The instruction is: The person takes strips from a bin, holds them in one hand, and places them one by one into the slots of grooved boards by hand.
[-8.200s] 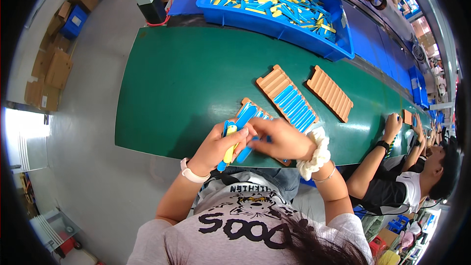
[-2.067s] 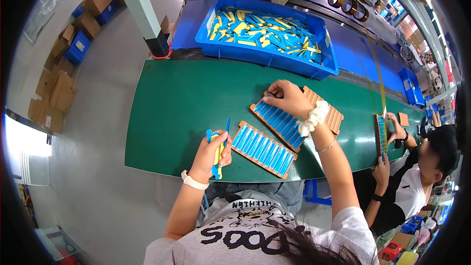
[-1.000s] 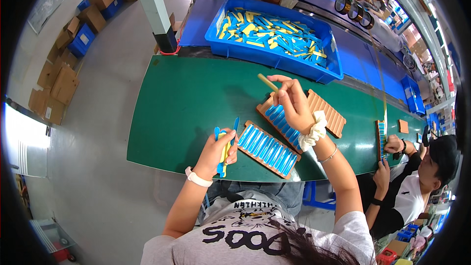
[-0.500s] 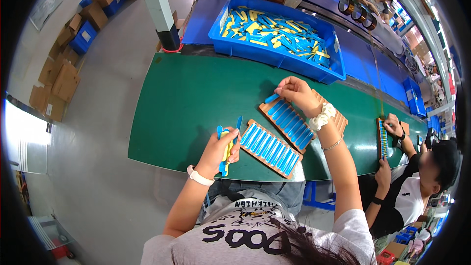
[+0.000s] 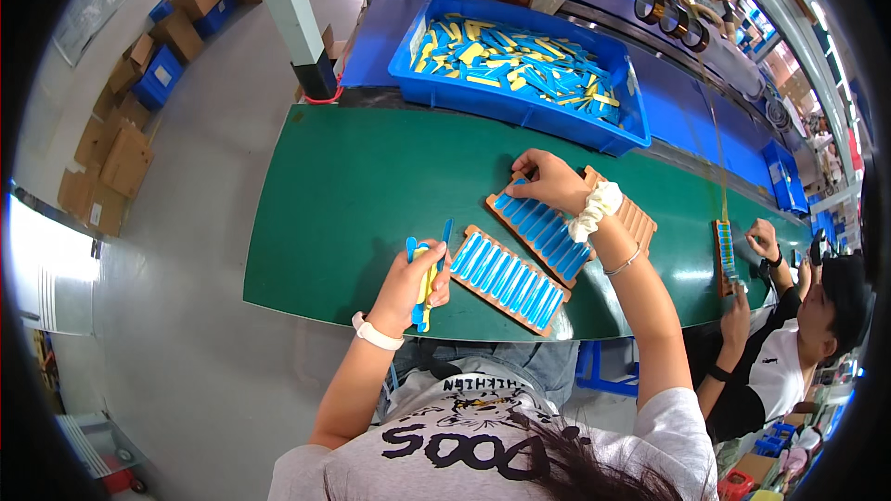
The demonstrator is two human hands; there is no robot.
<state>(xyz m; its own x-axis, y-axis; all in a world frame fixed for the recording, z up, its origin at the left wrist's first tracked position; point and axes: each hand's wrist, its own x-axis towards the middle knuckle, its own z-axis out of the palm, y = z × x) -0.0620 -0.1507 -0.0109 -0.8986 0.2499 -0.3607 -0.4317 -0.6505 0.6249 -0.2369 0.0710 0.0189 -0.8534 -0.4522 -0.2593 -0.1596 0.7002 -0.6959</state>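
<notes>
Filling trays on the green worktop (image 5: 353, 195).
Left hand (image 5: 413, 283) clasps blue strips (image 5: 423, 264); right hand (image 5: 555, 182) pinches one strip at the far tray (image 5: 540, 227).

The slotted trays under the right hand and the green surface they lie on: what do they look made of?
The slotted trays look like tan wood or fibreboard: matte, flat brown, ribbed edges; I can't tell which. The green surface looks like a rubbery or plastic belt: smooth, with a soft sheen. The right hand rests on the farther tray.
</notes>
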